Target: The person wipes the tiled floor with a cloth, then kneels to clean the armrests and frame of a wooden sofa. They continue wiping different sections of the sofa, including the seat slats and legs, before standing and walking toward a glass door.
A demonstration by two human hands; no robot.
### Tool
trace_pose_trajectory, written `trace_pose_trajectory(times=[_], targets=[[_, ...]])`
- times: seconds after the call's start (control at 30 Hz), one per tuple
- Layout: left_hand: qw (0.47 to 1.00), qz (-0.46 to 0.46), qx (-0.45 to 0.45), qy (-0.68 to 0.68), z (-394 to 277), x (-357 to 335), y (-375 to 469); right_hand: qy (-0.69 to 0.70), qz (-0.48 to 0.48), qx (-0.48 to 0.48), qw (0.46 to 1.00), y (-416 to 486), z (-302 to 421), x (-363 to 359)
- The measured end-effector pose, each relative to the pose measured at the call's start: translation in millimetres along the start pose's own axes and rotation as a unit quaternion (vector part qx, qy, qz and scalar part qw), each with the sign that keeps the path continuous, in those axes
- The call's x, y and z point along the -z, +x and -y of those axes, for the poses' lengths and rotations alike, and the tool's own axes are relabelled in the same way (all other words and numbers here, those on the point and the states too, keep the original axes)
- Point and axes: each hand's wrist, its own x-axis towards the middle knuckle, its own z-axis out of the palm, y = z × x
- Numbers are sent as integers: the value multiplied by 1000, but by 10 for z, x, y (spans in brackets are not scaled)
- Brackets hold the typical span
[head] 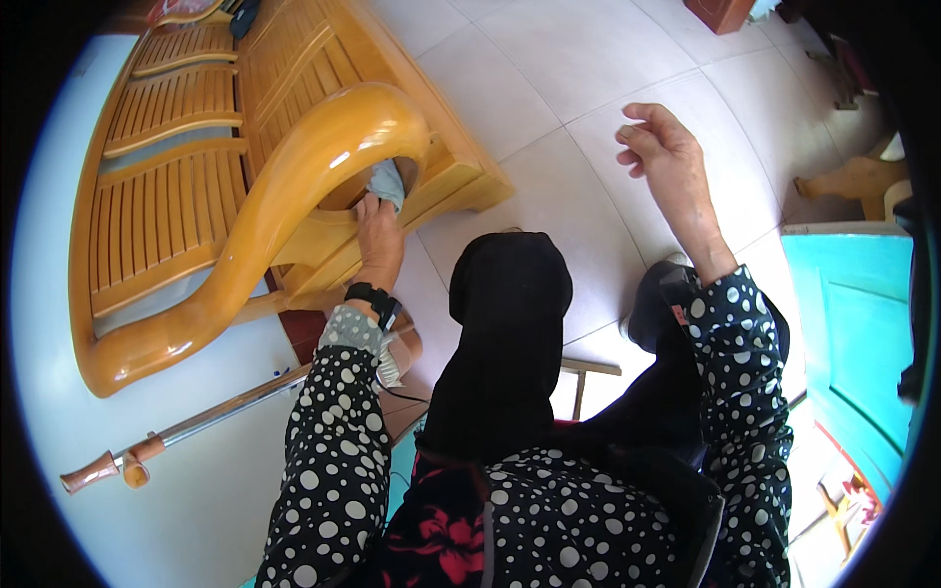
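Note:
My left hand [380, 234] is closed on a light blue-grey cloth [386, 184] at the end of the wooden bench, beneath its curved armrest. Part of the cloth is hidden by my fingers and the armrest. The glossy yellow-brown armrest [276, 184] arches from the backrest to the front of the slatted wooden bench [294, 55]. My right hand [665, 151] is raised over the tiled floor, fingers curled and thumb near them, with no object visible in it.
A metal pole with a brown handle [92, 472] leans at the lower left. A brush with pale bristles [390, 367] is beside my left sleeve. A turquoise door panel [864, 316] stands at the right, below a wooden furniture piece [853, 180]. Pale tiles [529, 81] cover the floor.

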Motion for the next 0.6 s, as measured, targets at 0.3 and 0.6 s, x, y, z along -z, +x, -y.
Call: trace_pose_trajectory(times=[0.3,0.6], targets=[[781,278,324,-455,-482,359,78,1,-13,35,999,-7,27,21],[987,17,-124,-105,-1207,297,855,15,-36,50,998,12,27,78]])
